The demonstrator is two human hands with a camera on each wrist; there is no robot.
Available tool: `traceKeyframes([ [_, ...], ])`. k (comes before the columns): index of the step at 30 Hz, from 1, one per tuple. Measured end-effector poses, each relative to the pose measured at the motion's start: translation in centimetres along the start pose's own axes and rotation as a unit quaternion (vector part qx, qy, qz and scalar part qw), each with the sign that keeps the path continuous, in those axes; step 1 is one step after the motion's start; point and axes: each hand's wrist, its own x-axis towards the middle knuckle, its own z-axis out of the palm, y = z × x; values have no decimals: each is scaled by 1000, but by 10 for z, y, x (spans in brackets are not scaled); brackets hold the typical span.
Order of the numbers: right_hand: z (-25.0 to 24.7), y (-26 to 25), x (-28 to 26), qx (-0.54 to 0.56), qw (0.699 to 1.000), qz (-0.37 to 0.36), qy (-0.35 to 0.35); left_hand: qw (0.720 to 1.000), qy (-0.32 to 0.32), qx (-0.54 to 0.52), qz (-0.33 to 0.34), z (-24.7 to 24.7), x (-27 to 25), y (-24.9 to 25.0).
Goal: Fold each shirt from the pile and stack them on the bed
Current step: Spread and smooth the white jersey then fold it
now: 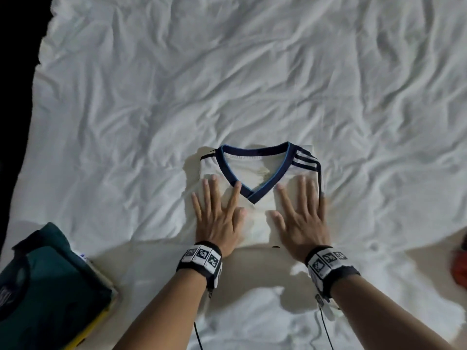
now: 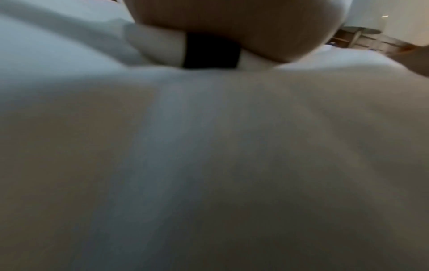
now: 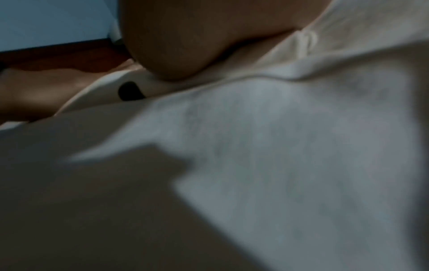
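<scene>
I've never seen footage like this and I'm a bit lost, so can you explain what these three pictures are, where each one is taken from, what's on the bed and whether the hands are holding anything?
There is no machine here: a person is folding shirts by hand, wearing three cameras. The big clear picture comes from a camera on the head, looking down. It shows the left hand and the right hand lying flat, fingers spread, on a folded white shirt with a dark V-neck collar, which lies on a wrinkled white bed sheet. The black bands with checkered patches on the wrists carry the other two cameras. Those two pictures look along each hand from very close, so you mostly see blurry white cloth and the underside of the hand. Nothing is gripped; both hands only press on the shirt. At the lower left lies a dark green folded shirt, and something red peeks in at the right edge.
</scene>
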Motion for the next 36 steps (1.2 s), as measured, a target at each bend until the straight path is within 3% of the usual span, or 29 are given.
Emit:
traceKeyframes([
  [4, -5, 22, -3, 89, 993, 77, 14, 990, 8, -58, -130, -6, 0, -17],
  [9, -27, 31, -3, 192, 977, 88, 26, 982, 16, -138, -124, -25, -3, -16],
  [12, -35, 26, 2, 304, 948, 100, -3, 969, 30, -204, -133, -35, 0, -13],
  [17, -43, 30, 15, 385, 916, 103, -37, 899, -24, -390, -195, -53, 12, -5],
  [22, -47, 21, 10, 405, 910, 83, -8, 849, -21, -502, -163, -71, 3, -6],
  [29, -76, -42, -14, 393, 918, 43, 14, 800, 1, -580, -151, -119, -49, -35],
  [36, -98, -168, -40, 420, 907, -31, -16, 757, 79, -617, -197, -175, -139, -138],
])
